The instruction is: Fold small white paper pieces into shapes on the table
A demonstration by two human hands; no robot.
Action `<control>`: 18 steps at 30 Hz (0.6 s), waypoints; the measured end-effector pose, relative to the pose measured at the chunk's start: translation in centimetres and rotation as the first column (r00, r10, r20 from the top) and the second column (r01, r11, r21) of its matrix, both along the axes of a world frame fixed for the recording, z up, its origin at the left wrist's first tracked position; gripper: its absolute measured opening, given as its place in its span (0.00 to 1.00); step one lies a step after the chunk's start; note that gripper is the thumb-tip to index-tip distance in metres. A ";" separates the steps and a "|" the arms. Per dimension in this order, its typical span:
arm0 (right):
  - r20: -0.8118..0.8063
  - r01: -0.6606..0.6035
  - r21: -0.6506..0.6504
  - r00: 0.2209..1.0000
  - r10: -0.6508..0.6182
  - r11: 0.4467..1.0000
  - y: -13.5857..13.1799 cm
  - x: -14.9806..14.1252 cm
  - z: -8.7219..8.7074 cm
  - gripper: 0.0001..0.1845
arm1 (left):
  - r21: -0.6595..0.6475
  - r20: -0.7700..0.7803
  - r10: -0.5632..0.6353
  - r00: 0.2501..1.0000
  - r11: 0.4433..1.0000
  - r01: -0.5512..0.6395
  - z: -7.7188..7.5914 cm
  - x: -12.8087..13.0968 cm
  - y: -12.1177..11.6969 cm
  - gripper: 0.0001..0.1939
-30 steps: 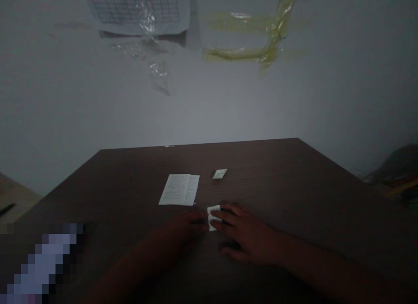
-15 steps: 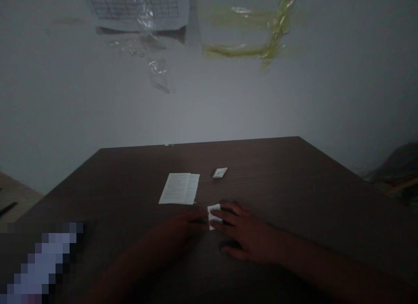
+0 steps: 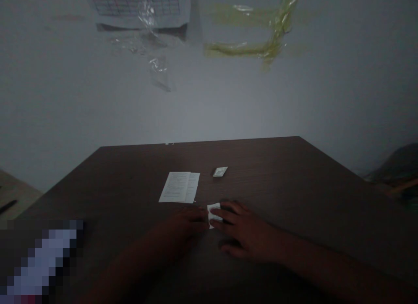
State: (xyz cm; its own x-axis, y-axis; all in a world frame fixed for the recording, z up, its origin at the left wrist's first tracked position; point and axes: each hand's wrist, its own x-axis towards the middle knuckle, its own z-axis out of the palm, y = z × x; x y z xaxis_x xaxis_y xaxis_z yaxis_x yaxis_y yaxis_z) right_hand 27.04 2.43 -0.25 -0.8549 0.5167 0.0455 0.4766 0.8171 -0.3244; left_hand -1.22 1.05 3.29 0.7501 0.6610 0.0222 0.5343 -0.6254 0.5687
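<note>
A small piece of white paper (image 3: 214,208) lies on the dark brown table between my two hands. My right hand (image 3: 243,228) rests on it from the right, fingers spread and fingertips pressing on the paper, the thumb apart below. My left hand (image 3: 191,221) lies flat at the paper's left edge, its fingertips touching or nearly touching it; dim light blurs these fingers. Beyond my left hand are printed sheets (image 3: 176,187), one overlapping another. Past my right hand sits a small folded paper (image 3: 220,171).
The brown table (image 3: 261,164) meets a pale wall (image 3: 228,103) at its far edge. On the wall are a gridded sheet (image 3: 137,8) and strips of yellowish tape (image 3: 241,49). A pixelated, blurred-out object (image 3: 45,260) occupies the near left. Dark items (image 3: 401,169) stand beyond the right edge.
Almost nothing differs. The view has shifted very slightly; both hands and the small paper keep their places.
</note>
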 end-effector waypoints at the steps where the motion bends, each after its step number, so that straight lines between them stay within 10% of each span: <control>1: -0.003 -0.002 -0.001 1.000 0.002 1.000 0.0 0.0 -0.1 0.37 | 0.002 -0.001 -0.005 1.000 1.000 0.005 0.0 0.1 0.0 0.28; 18: -0.002 0.004 -0.059 1.000 -0.004 0.998 0.1 -0.1 0.3 0.36 | -0.017 -0.044 0.045 0.998 0.999 -0.046 -0.4 0.0 -0.2 0.31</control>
State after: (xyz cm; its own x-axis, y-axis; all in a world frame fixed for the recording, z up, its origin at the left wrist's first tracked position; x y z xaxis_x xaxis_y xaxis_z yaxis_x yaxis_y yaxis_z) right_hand 26.99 2.55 0.03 -0.8529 0.5217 0.0165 0.4788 0.7946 -0.3733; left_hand -1.22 0.88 2.85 0.7192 0.6945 -0.0225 0.5867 -0.5895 0.5552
